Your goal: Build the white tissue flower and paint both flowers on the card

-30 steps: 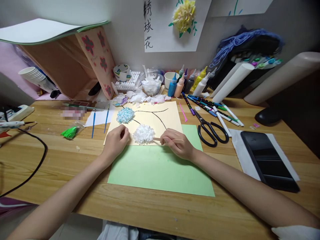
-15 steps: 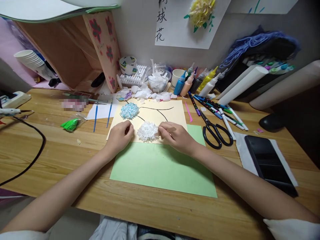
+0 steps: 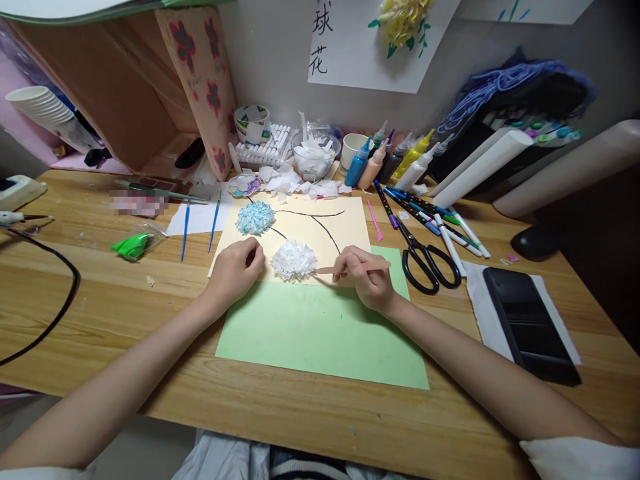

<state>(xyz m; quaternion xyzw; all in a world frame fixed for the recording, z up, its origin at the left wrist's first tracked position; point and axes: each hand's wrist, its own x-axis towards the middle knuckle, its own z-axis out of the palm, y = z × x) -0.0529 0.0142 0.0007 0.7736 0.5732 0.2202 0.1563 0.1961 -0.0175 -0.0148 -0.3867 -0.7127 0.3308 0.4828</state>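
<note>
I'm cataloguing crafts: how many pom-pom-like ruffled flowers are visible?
3: a round blue-and-white flower and a round white flower on the cream paper sheet; a yellow flower on white paper on the wall, cut off above. More may be hidden.

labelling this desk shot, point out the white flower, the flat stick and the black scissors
White flower [image 3: 294,260], head view: middle of its ruffled top.
Flat stick [image 3: 326,270], head view: the bare stretch on the picture's left.
Black scissors [image 3: 415,245], head view: the pivot where the blades cross.
</note>
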